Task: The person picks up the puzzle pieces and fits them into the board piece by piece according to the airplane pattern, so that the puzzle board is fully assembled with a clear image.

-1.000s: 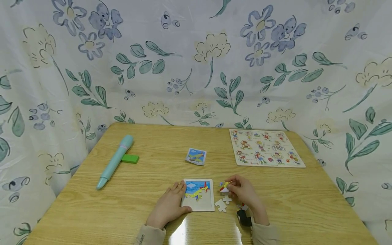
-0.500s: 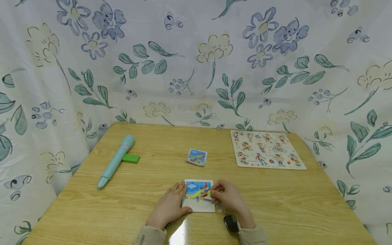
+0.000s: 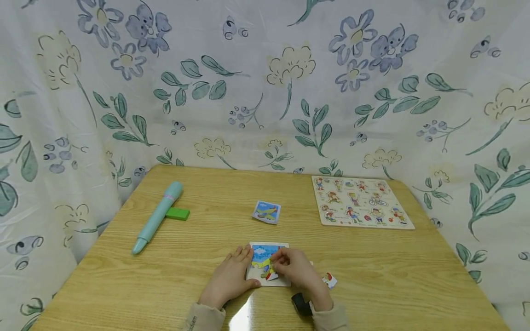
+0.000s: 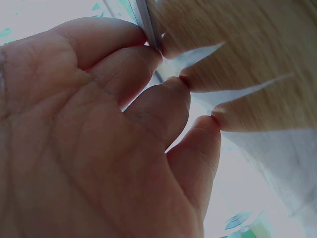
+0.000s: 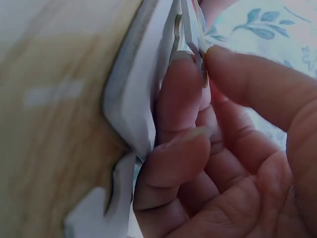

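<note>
A small jigsaw board point(image 3: 254, 274) lies near the front middle of the table. Its upper part is filled with an airplane picture on blue sky; below that it is bare. My left hand point(image 3: 229, 278) rests along the board's left side, thumb at the lower edge and fingertips down on the table in the left wrist view. Between right thumb and fingers I pinch a colourful puzzle piece point(image 3: 271, 275), tilted over the board's right half. The right hand point(image 3: 299, 270) covers part of the board. A loose piece point(image 3: 330, 280) lies right of that wrist.
Behind the board is a picture card point(image 3: 266, 212) with an airplane. A turquoise tube-shaped object point(image 3: 157, 218) and a green block point(image 3: 178, 214) lie at left. A wooden figure puzzle point(image 3: 362, 202) sits at back right. A floral curtain point(image 3: 248, 124) hangs behind the table.
My right hand has carried the puzzle piece leftward from beside the board to over it, then a little lower and further left. The left hand has stayed at the board's side.
</note>
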`<action>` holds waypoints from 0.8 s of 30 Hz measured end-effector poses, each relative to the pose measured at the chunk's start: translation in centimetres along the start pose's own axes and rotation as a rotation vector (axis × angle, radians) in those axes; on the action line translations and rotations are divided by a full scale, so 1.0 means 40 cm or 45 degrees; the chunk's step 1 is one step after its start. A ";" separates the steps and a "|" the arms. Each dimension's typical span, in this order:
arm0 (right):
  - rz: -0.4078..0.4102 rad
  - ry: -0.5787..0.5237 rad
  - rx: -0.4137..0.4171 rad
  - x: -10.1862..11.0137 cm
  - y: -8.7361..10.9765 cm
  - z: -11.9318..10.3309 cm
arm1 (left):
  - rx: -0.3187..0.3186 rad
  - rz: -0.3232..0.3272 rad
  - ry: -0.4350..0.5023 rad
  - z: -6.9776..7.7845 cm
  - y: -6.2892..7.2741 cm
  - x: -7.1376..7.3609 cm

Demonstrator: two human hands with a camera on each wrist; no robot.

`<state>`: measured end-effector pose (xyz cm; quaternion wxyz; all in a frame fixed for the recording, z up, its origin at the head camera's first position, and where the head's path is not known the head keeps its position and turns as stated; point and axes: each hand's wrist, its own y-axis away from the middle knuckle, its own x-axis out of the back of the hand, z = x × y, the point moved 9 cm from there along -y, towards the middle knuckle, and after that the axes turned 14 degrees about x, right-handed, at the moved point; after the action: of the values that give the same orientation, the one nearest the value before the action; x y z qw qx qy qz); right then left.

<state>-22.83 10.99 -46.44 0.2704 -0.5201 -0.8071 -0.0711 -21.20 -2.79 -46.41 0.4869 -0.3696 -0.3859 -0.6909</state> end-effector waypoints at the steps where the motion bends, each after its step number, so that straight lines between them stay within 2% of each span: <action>1: -0.012 0.020 0.009 -0.002 0.000 -0.003 | 0.000 0.000 -0.001 0.000 0.000 0.000; 9: -0.057 0.125 0.072 -0.015 -0.007 -0.017 | -0.003 -0.004 0.000 -0.001 -0.002 -0.002; 24: -0.029 0.132 0.010 -0.015 -0.006 -0.014 | -0.008 0.008 -0.018 0.002 -0.002 0.002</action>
<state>-22.67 10.18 -46.25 0.3129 -0.5055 -0.7982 -0.0978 -21.27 -2.74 -46.33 0.4850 -0.3774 -0.3860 -0.6880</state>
